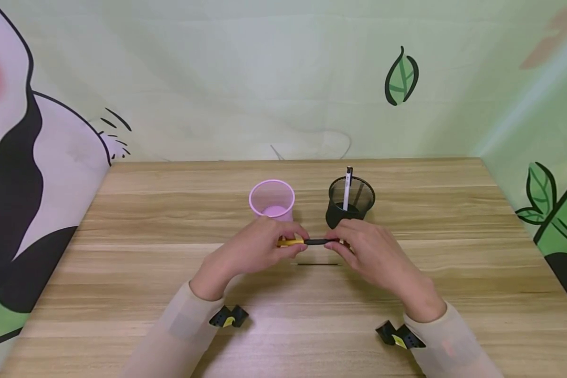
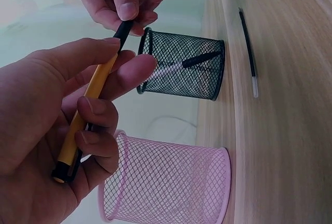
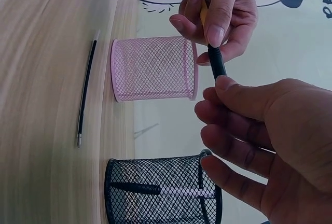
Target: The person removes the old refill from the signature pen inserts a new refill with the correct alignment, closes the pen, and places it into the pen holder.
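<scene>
A yellow pen with a black grip section is held level between both hands over the table. My left hand grips its yellow barrel, fingers curled round it. At the other end, the thumb and fingers of my right hand pinch the tip of the black section. Below the pen, a thin black ink refill lies on the wooden table; its clear end shows in the left wrist view and its metal tip in the right wrist view.
Behind the left hand stands a pink mesh pen cup. A black mesh pen cup, behind the right hand, holds a white pen with a black grip. A printed cloth hangs past the table's back edge.
</scene>
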Action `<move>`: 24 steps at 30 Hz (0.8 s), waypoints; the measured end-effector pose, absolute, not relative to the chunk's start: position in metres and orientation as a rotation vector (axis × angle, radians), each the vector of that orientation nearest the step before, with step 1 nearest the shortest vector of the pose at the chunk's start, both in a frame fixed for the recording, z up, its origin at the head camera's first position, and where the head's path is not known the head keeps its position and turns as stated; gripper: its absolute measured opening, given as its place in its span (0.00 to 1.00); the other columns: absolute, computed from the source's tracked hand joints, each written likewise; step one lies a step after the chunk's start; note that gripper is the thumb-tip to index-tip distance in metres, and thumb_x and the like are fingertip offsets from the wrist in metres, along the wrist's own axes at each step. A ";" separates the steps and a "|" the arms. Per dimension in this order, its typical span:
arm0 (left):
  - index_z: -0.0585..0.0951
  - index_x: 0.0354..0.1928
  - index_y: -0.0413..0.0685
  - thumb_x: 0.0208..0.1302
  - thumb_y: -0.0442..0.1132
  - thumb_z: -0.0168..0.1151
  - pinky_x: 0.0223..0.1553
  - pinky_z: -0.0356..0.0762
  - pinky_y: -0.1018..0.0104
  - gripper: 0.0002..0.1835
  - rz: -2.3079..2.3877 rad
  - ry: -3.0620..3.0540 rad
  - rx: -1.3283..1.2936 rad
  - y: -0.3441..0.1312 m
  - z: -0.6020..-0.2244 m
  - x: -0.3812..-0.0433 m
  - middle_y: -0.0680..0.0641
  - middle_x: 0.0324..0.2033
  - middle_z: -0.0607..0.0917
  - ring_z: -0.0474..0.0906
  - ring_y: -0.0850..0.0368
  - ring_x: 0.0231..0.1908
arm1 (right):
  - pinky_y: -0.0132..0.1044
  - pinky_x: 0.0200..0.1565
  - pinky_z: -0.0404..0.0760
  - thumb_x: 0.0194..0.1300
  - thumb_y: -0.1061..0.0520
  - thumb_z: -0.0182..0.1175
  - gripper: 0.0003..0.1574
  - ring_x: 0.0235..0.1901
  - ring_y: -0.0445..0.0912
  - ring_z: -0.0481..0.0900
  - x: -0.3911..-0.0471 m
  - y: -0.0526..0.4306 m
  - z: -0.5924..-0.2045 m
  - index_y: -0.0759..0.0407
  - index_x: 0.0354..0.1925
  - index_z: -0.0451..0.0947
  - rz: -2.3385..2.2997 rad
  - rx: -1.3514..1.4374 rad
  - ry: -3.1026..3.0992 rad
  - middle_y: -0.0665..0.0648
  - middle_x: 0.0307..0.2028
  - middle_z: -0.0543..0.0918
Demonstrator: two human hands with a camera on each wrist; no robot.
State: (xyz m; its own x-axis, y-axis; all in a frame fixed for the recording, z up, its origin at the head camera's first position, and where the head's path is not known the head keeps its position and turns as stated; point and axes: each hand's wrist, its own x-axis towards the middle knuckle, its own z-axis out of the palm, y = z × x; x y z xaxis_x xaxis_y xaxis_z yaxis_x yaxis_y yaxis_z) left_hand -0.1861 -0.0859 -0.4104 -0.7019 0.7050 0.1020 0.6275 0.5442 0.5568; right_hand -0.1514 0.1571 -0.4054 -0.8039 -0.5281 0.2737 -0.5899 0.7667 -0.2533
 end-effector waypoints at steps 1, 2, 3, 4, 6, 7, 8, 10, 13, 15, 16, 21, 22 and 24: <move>0.84 0.46 0.59 0.67 0.50 0.60 0.40 0.77 0.72 0.10 0.870 2.643 1.145 -0.086 -0.410 -0.186 0.62 0.35 0.86 0.79 0.71 0.35 | 0.35 0.31 0.73 0.66 0.49 0.61 0.08 0.28 0.38 0.73 -0.152 0.157 -0.406 0.48 0.40 0.83 0.489 0.891 -2.775 0.43 0.31 0.79; 0.84 0.46 0.59 0.67 0.50 0.61 0.40 0.77 0.72 0.10 0.869 2.646 1.142 -0.086 -0.410 -0.186 0.62 0.35 0.86 0.79 0.71 0.35 | 0.35 0.31 0.73 0.67 0.48 0.61 0.08 0.28 0.38 0.73 -0.152 0.157 -0.406 0.48 0.40 0.83 0.486 0.895 -2.776 0.43 0.31 0.79; 0.84 0.46 0.59 0.67 0.50 0.61 0.40 0.77 0.72 0.10 0.868 2.650 1.141 -0.086 -0.410 -0.186 0.62 0.35 0.85 0.79 0.71 0.35 | 0.35 0.32 0.74 0.67 0.48 0.61 0.08 0.28 0.38 0.73 -0.152 0.157 -0.407 0.48 0.40 0.83 0.482 0.900 -2.775 0.43 0.31 0.79; 0.84 0.46 0.59 0.67 0.50 0.61 0.40 0.77 0.72 0.10 0.866 2.652 1.142 -0.086 -0.410 -0.186 0.62 0.34 0.85 0.79 0.71 0.35 | 0.35 0.32 0.74 0.67 0.48 0.60 0.08 0.28 0.38 0.73 -0.152 0.157 -0.407 0.48 0.40 0.83 0.481 0.904 -2.776 0.42 0.30 0.78; 0.83 0.45 0.60 0.67 0.50 0.61 0.40 0.77 0.71 0.10 0.867 2.655 1.142 -0.086 -0.410 -0.186 0.62 0.34 0.85 0.79 0.70 0.35 | 0.35 0.31 0.74 0.68 0.48 0.59 0.08 0.28 0.38 0.73 -0.152 0.156 -0.408 0.48 0.39 0.83 0.483 0.908 -2.778 0.42 0.30 0.78; 0.83 0.45 0.60 0.67 0.50 0.61 0.40 0.77 0.71 0.09 0.868 2.658 1.142 -0.086 -0.410 -0.186 0.62 0.34 0.85 0.79 0.70 0.35 | 0.35 0.31 0.74 0.68 0.48 0.59 0.08 0.28 0.37 0.73 -0.153 0.156 -0.408 0.48 0.39 0.83 0.483 0.911 -2.777 0.42 0.30 0.77; 0.84 0.45 0.59 0.67 0.49 0.61 0.40 0.77 0.71 0.09 0.867 2.660 1.142 -0.086 -0.410 -0.186 0.62 0.34 0.85 0.79 0.70 0.35 | 0.35 0.31 0.74 0.68 0.48 0.59 0.08 0.28 0.37 0.73 -0.153 0.156 -0.408 0.48 0.39 0.82 0.483 0.913 -2.777 0.42 0.29 0.77; 0.84 0.45 0.60 0.67 0.50 0.61 0.40 0.77 0.71 0.09 0.868 2.663 1.142 -0.086 -0.410 -0.186 0.62 0.33 0.85 0.79 0.70 0.35 | 0.35 0.31 0.74 0.69 0.48 0.58 0.09 0.27 0.37 0.73 -0.153 0.156 -0.408 0.48 0.39 0.82 0.486 0.916 -2.775 0.42 0.29 0.77; 0.84 0.46 0.60 0.67 0.50 0.61 0.40 0.77 0.71 0.10 0.864 2.670 1.143 -0.086 -0.410 -0.186 0.63 0.33 0.85 0.79 0.70 0.34 | 0.35 0.31 0.74 0.70 0.49 0.56 0.09 0.27 0.37 0.73 -0.153 0.155 -0.408 0.48 0.39 0.82 0.486 0.920 -2.781 0.42 0.28 0.76; 0.84 0.46 0.60 0.67 0.50 0.60 0.39 0.77 0.71 0.10 0.858 2.675 1.149 -0.086 -0.410 -0.186 0.63 0.32 0.85 0.79 0.71 0.34 | 0.35 0.31 0.74 0.71 0.49 0.55 0.09 0.27 0.37 0.73 -0.153 0.155 -0.408 0.48 0.39 0.82 0.488 0.920 -2.791 0.41 0.28 0.76; 0.84 0.46 0.60 0.67 0.50 0.60 0.40 0.77 0.71 0.10 0.857 2.677 1.152 -0.086 -0.410 -0.186 0.63 0.32 0.85 0.79 0.71 0.34 | 0.35 0.31 0.74 0.71 0.49 0.55 0.09 0.27 0.37 0.72 -0.152 0.155 -0.408 0.47 0.39 0.81 0.489 0.920 -2.797 0.41 0.28 0.76; 0.83 0.46 0.60 0.67 0.50 0.60 0.39 0.76 0.71 0.10 0.865 2.670 1.167 -0.086 -0.410 -0.187 0.64 0.29 0.84 0.79 0.72 0.32 | 0.34 0.30 0.72 0.72 0.47 0.54 0.11 0.26 0.37 0.71 -0.152 0.156 -0.408 0.47 0.42 0.82 0.519 0.905 -2.832 0.41 0.29 0.75; 0.83 0.46 0.60 0.67 0.50 0.60 0.39 0.76 0.71 0.10 0.869 2.666 1.167 -0.086 -0.411 -0.187 0.65 0.28 0.83 0.79 0.72 0.32 | 0.33 0.30 0.72 0.71 0.46 0.55 0.12 0.26 0.37 0.72 -0.152 0.157 -0.407 0.48 0.43 0.82 0.531 0.899 -2.842 0.41 0.29 0.76; 0.83 0.46 0.59 0.68 0.50 0.59 0.38 0.76 0.71 0.09 0.876 2.658 1.168 -0.086 -0.411 -0.187 0.65 0.27 0.83 0.78 0.72 0.31 | 0.33 0.30 0.71 0.70 0.44 0.56 0.13 0.28 0.37 0.74 -0.152 0.157 -0.407 0.47 0.45 0.81 0.559 0.878 -2.863 0.41 0.31 0.77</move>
